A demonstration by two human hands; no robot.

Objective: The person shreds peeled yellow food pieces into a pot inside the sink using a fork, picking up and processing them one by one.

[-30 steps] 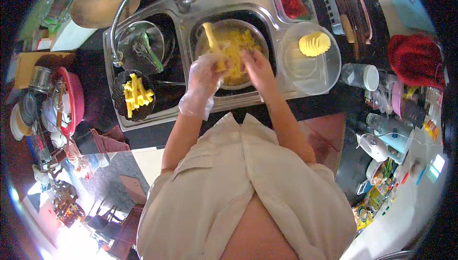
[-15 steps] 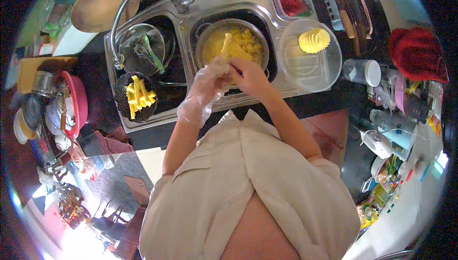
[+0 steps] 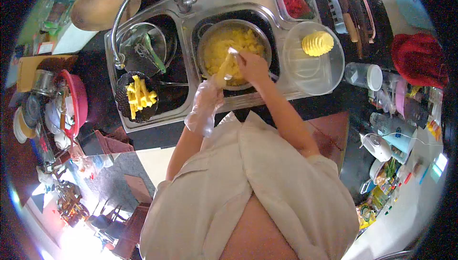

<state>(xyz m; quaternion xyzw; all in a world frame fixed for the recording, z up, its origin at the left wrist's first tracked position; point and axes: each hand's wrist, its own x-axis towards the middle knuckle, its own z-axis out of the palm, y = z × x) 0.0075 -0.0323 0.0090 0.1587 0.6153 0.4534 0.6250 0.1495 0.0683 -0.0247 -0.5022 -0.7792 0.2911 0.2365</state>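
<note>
My left hand [image 3: 206, 98], in a clear plastic glove, grips a pale yellow pineapple core [image 3: 223, 71] at its lower end, tilted up over the near rim of a metal pot [image 3: 268, 45]. Chopped pineapple [image 3: 241, 38] lies in the pot. Bare and closed, my right hand [image 3: 253, 68] is beside the core and holds a shiny metal tool [image 3: 232, 50]; its kind is mostly hidden by my fingers. To the right, a peeled pineapple [image 3: 317, 44] with spiral grooves lies in a clear plastic tub [image 3: 310, 76]. Several pineapple strips [image 3: 140, 97] rest on a dark textured dish [image 3: 125, 109] at the left.
The pot stands in the right basin of a steel double sink [image 3: 188, 26]. Its left basin holds a glass lid [image 3: 129, 50] and a green-handled utensil [image 3: 153, 55]. A faucet [image 3: 121, 16] arches above. Knives [image 3: 350, 26] and a red-filled container [image 3: 295, 2] are at the back right.
My left hand has drawn down and toward me with the core, its top now lower. The right hand has shifted slightly right, and a shiny metal tip now shows at its fingers.
</note>
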